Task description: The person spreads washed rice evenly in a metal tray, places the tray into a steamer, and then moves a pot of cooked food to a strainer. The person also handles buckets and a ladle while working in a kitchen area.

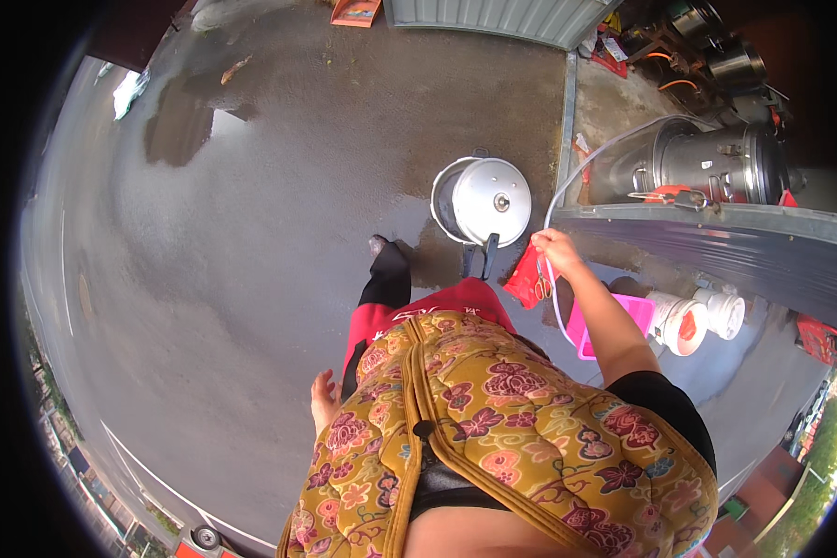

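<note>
My right hand (556, 249) grips the top of a red plastic packet (522, 276), with a pair of scissors (543, 284) hanging, handles down, against it. Just left of that hand, an aluminium pressure cooker pot (443, 199) stands on the wet ground. Its round lid (486, 190) lies askew over the mouth, leaving the left part of the pot uncovered. The black lid handle (490, 257) points towards me. My left hand (325, 399) hangs beside my hip, fingers apart and seemingly bare, partly hidden by my patterned vest.
A pale hose (573, 174) curves past my right hand towards a pink plastic basin (617, 322). White buckets (682, 324) stand right of it. A corrugated metal panel (732, 254) and a large steel pot (718, 164) occupy the right. An orange dustpan (355, 12) lies ahead.
</note>
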Available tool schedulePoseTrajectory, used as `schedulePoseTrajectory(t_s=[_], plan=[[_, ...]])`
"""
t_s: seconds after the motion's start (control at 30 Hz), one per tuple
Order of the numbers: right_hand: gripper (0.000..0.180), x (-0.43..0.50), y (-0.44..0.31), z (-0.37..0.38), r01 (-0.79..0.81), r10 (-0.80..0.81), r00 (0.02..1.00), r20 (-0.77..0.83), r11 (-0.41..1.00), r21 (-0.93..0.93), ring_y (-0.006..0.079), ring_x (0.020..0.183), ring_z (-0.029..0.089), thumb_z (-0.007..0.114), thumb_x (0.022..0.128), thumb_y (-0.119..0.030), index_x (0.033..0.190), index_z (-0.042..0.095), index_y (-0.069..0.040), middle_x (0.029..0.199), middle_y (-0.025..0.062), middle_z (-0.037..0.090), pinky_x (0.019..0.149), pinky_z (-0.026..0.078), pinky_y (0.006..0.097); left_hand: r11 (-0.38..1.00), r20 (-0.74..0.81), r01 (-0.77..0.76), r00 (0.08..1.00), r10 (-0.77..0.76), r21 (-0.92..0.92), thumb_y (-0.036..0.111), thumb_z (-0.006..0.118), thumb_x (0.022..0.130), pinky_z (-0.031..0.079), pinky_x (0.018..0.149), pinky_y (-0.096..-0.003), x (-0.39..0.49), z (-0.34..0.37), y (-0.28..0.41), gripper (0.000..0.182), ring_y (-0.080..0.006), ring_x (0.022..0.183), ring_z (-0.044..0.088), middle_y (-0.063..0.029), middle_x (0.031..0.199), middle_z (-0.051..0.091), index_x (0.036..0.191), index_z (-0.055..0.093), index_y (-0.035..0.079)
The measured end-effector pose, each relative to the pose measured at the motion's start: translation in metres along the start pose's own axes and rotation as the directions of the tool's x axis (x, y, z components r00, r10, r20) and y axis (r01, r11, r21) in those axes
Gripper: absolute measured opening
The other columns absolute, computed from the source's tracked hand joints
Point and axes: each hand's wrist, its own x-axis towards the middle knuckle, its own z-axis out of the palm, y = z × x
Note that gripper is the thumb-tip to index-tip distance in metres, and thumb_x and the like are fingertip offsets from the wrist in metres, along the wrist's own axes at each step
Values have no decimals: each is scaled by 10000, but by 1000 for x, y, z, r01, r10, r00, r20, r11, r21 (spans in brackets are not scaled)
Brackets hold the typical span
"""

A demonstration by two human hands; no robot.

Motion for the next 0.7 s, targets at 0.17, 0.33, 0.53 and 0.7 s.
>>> schedulePoseTrajectory(t_s=[0.17, 0.33, 0.53, 0.7], plan=[[199, -30, 47, 40, -250, 248, 962, 110, 968, 1, 109, 723, 593, 621, 875, -213, 942, 665, -30, 806, 27, 647, 648, 476, 284, 976, -97, -161, 979, 177, 148, 126, 618, 895, 509, 839, -393, 10, -33, 57, 378, -300, 1031, 593, -172, 1234, 528, 1244, 513, 28], [300, -67, 109, 58, 186, 100, 930, 353, 702, -688, 230, 790, 667, 581, 850, -394, 918, 712, -133, 833, 76, 698, 751, 520, 354, 962, -123, -206, 965, 230, 179, 126, 609, 891, 505, 833, -398, 6, -52, 93, 373, -303, 1006, 593, -164, 1236, 526, 1240, 515, 32], [297, -60, 154, 3, -188, 284, 954, 92, 812, -553, 200, 728, 677, 633, 823, -385, 942, 706, -122, 836, 79, 700, 705, 536, 337, 916, -108, -275, 942, 317, 292, 124, 627, 870, 517, 802, -402, 38, -38, 154, 375, -301, 943, 614, -157, 1209, 543, 1221, 525, 38], [242, 15, 86, -5, -357, 372, 928, -23, 870, -339, 188, 758, 653, 658, 822, -291, 957, 687, -92, 812, 100, 681, 723, 520, 313, 881, 36, -318, 945, 327, 351, 143, 637, 851, 521, 806, -406, 131, -32, 264, 382, -298, 959, 625, -171, 1205, 556, 1204, 532, 43]])
